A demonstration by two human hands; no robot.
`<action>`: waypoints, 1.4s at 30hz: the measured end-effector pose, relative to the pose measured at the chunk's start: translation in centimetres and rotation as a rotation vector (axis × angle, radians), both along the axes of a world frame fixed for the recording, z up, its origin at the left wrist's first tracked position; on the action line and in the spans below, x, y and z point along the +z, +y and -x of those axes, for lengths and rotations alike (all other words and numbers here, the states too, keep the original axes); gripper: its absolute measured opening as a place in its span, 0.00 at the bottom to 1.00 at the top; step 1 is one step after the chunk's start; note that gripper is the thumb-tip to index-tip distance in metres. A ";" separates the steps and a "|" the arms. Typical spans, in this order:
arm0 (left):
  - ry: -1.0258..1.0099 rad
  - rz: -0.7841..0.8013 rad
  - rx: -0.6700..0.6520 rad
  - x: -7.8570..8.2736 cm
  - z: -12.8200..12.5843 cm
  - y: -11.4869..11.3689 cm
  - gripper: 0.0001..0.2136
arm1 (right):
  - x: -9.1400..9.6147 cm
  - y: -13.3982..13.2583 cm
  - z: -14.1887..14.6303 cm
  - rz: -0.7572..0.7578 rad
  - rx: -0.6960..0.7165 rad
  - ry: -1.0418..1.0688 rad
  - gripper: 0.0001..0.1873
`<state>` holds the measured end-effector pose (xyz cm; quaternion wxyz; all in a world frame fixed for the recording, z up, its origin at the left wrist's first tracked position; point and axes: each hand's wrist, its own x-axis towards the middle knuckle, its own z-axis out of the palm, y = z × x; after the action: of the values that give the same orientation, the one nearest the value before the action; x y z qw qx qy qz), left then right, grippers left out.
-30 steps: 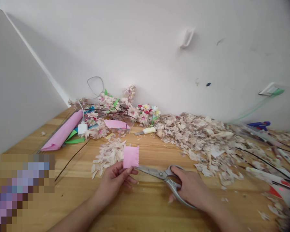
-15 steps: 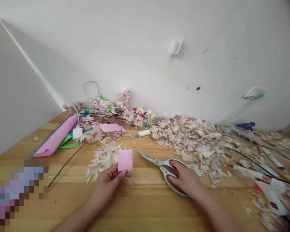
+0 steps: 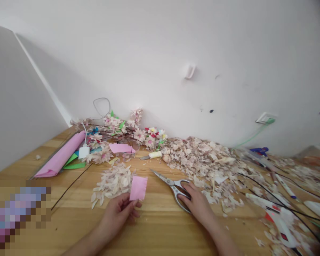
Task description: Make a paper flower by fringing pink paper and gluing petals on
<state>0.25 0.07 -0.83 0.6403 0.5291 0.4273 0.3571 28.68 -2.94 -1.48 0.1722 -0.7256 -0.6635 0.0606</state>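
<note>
My left hand (image 3: 120, 213) pinches a small square of pink crepe paper (image 3: 138, 188) between thumb and fingers at its lower edge. The paper's right edge looks finely fringed. My right hand (image 3: 194, 199) grips the handles of silver scissors (image 3: 171, 183), with fingers through the loops. Their blades look closed, or nearly so, and point left and away, apart from the paper. Just beyond my left hand lies a loose heap of pale, petal-like pieces (image 3: 114, 181). A utility knife with a yellow handle (image 3: 155, 154) rests further back.
A big pile of dry garlic skins (image 3: 200, 156) spreads along the wall. At the back left are handmade flowers on stems (image 3: 114, 124), a pink paper roll (image 3: 61, 154) and a white charger (image 3: 84, 152). On the right lie a white glue gun (image 3: 280, 220), a blue glue gun (image 3: 258, 151) and a pen (image 3: 286, 185).
The camera view has tilted up and turned slightly right. The pink paper leans a little more to the right in my left hand. Both hands keep their holds.
</note>
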 end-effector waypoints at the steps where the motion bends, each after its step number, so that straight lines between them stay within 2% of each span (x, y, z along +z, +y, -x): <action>1: 0.003 -0.005 -0.003 0.0 0.0 0.0 0.19 | -0.1 0.0 0.0 -0.009 -0.004 -0.005 0.17; 9: 0.024 -0.071 -0.080 -0.4 0.1 -0.5 0.18 | 0.0 1.8 -0.1 -0.058 -0.017 -0.046 0.17; 19: 0.031 -0.089 -0.144 -0.9 -0.6 -1.3 0.17 | 1.3 5.1 -0.6 -0.041 0.137 0.018 0.19; 24: 0.009 -0.053 -0.107 -0.9 -0.8 -1.4 0.17 | 1.1 6.1 -1.1 -0.057 0.133 0.130 0.18; 28: 0.003 -0.015 -0.036 -0.3 -0.7 -1.4 0.19 | 1.9 5.6 -0.9 -0.119 0.117 0.293 0.15; 31: 0.014 -0.006 -0.017 0.4 -1.1 -1.6 0.20 | 2.7 4.3 1.0 -0.136 0.123 0.477 0.13; 33: 0.035 -0.014 -0.023 0.8 -1.8 -1.8 0.20 | 2.8 3.1 3.4 -0.095 0.162 0.632 0.15; 36: 0.091 -0.064 -0.043 0.7 -3.2 -2.5 0.18 | 2.0 1.5 7.4 -0.007 0.237 0.863 0.20; 38: 0.151 -0.122 -0.068 0.5 -3.8 -2.9 0.16 | 1.2 1.0 9.2 0.020 0.237 0.971 0.22; 42: 0.342 -0.318 -0.124 0.8 -3.0 -3.0 0.11 | 0.1 0.8 9.5 0.030 0.184 1.077 0.20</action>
<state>3.28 -2.89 -0.01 0.4880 0.7012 0.4347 0.2851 19.15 -2.12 -1.39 0.4713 -0.5333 -0.5414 0.4477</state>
